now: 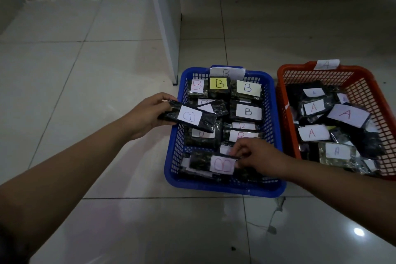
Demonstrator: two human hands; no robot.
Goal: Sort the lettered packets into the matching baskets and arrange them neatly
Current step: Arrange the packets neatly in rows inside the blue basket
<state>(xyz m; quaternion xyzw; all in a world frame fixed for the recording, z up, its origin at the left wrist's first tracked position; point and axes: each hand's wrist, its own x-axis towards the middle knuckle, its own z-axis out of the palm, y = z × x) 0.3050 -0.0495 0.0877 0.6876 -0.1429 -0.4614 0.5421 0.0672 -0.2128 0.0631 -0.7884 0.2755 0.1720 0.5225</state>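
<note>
A blue basket (276, 135) with a B label on its far rim holds several dark packets with B stickers. My left hand (145, 113) grips one dark B packet (190, 117) by its end, holding it over the basket's left rim. My right hand (255, 155) pinches another B packet (214, 164) lying at the basket's near end. To the right stands an orange basket (364, 90) with an A label, holding several dark packets with A stickers (347, 114).
The baskets sit side by side on a glossy white tiled floor (107, 70). A white post or furniture leg (167, 28) stands just behind the blue basket. A wall base runs along the back. A scrap of tape or paper (274, 216) lies near the blue basket's front corner.
</note>
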